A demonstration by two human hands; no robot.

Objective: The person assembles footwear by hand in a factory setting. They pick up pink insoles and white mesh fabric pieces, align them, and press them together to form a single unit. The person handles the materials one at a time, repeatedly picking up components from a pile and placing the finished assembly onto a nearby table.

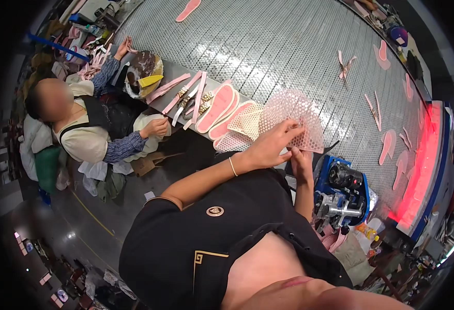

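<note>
A pale pink honeycomb mesh piece (pixel 288 106) with a rounded far edge is held in front of me, over the conveyor's near edge. My left hand (pixel 272 144) reaches across it, fingers curved over the mesh and thumb by its lower edge. Close beside it, my right hand (pixel 302 164) grips that lower edge; some of its fingers are hidden. Cream mesh pieces (pixel 246 124) lie just left of my left hand. Next to them are pink insoles with pale rims (pixel 217 107), then pink straps with gold-coloured ornaments (pixel 188 98).
The wide honeycomb-surfaced conveyor (pixel 247 36) carries scattered insoles and straps. At its right stands a red-glowing heater opening (pixel 423 170). A motor unit (pixel 343 178) sits near my right arm. Left, a co-worker (pixel 85 121) handles straps beside a glue-smeared pot (pixel 143 72).
</note>
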